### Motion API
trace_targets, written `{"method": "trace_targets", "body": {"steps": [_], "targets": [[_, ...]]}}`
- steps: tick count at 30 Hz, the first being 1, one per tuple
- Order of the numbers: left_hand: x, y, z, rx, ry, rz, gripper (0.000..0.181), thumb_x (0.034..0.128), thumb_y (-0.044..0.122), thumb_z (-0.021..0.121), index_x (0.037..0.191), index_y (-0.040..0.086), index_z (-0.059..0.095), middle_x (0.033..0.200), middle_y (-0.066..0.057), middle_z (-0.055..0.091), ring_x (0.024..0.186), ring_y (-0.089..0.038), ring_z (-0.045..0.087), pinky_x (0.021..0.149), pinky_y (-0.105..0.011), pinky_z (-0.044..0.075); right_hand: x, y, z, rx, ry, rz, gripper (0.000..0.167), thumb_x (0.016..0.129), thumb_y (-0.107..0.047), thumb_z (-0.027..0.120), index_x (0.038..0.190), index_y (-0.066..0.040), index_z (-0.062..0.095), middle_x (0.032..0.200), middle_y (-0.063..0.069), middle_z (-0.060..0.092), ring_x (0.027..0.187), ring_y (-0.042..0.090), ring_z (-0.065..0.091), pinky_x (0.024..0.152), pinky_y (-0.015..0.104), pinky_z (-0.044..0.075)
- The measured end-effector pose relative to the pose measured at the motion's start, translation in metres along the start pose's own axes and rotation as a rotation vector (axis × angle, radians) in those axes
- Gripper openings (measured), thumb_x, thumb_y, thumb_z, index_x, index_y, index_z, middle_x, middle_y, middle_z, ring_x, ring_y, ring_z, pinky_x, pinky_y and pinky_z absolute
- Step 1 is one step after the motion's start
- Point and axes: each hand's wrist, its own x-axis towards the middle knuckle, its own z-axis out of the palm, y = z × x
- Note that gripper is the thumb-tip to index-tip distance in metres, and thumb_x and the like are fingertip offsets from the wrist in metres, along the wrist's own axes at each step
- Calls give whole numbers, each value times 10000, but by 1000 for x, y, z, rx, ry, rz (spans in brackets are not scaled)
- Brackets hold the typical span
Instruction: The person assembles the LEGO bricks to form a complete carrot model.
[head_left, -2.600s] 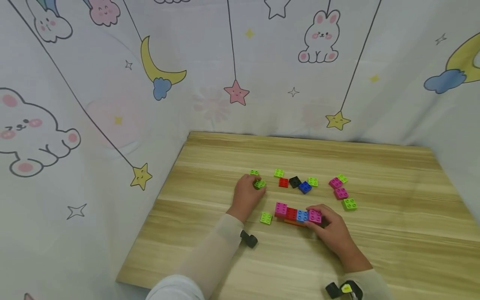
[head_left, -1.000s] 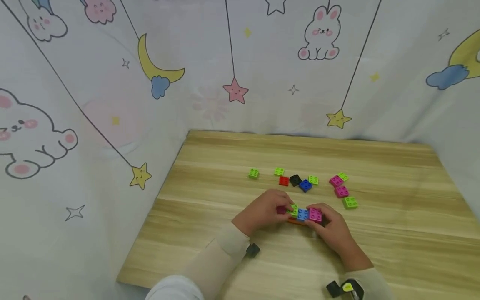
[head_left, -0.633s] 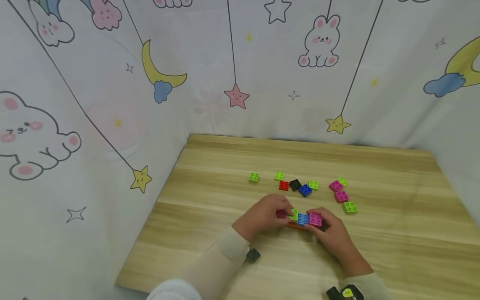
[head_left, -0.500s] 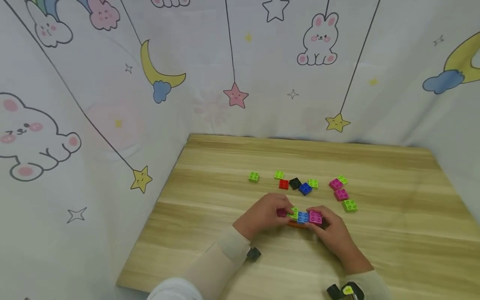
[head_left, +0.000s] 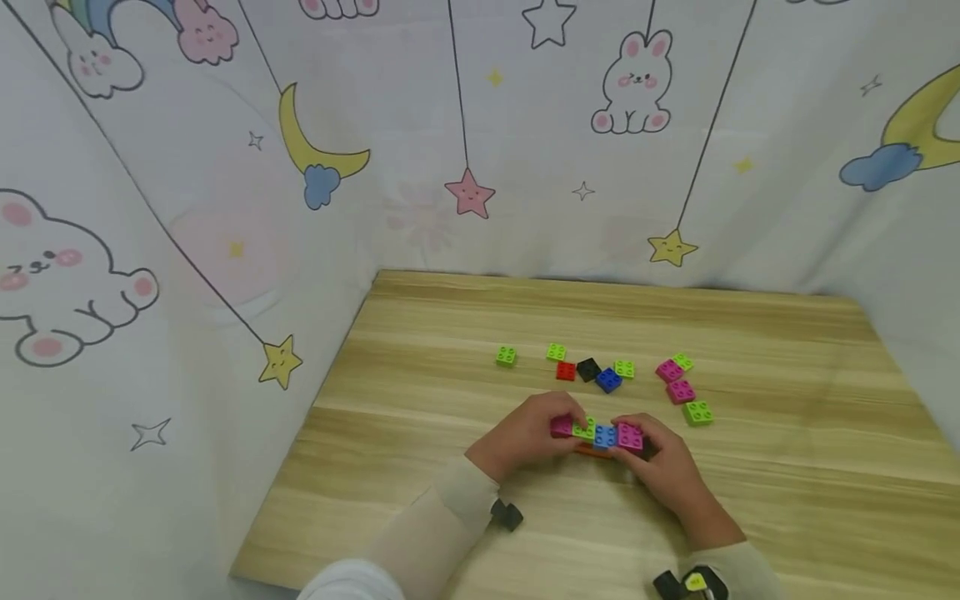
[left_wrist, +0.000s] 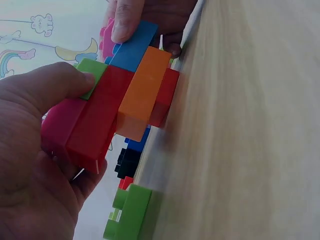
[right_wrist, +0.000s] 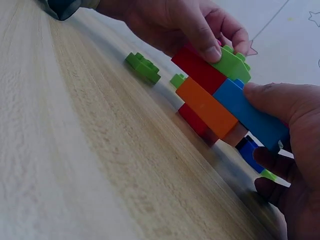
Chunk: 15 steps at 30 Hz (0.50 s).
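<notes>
Left hand: thumb and fingers curled in, pinching a lime-green brick on the brick assembly. Right hand: thumb on the blue brick, fingers curled round the assembly's right end.

Brick assembly, one: between the two hands, on or just above the wood-grain table; I cannot tell which. Top row as I see it from the head, left to right: left magenta brick, lime-green brick, blue brick, right magenta brick. Beneath the lime-green brick, an upper red brick; below that, an orange brick; lowest, a lower red brick.

Loose stock I count beyond the hands: one green brick at left, apart; a mixed cluster, comprising a red brick, a black brick, a dark-blue brick and two lime bricks; at right, two magenta bricks and two green ones.

Outermost: beige sleeves, black wrist cameras, and a white backdrop printed with rabbits, moons and stars
</notes>
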Motion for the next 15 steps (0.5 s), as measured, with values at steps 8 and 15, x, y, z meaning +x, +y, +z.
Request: {"method": "trace_targets", "body": {"steps": [8, 15], "targets": [[-3, -5, 5, -20, -29, -95, 551, 888, 191, 844, 1390, 190, 619, 1275, 93, 652, 1123, -30, 583, 966, -199, 496, 2, 7, -16, -82, 272, -52, 303, 931, -97, 767, 1220, -27, 707, 1184, 100, 682, 1103, 228, 573, 920, 265, 420], [-5, -12, 6, -33, -42, -110, 473, 895, 205, 838, 1332, 238, 659, 1300, 108, 645, 1131, -22, 579, 961, -186, 493, 11, 27, -52, -377, 479, 202, 524, 848, -166, 843, 1240, 112, 635, 1170, 333, 600, 1126, 523, 496, 1007, 626, 323]]}}
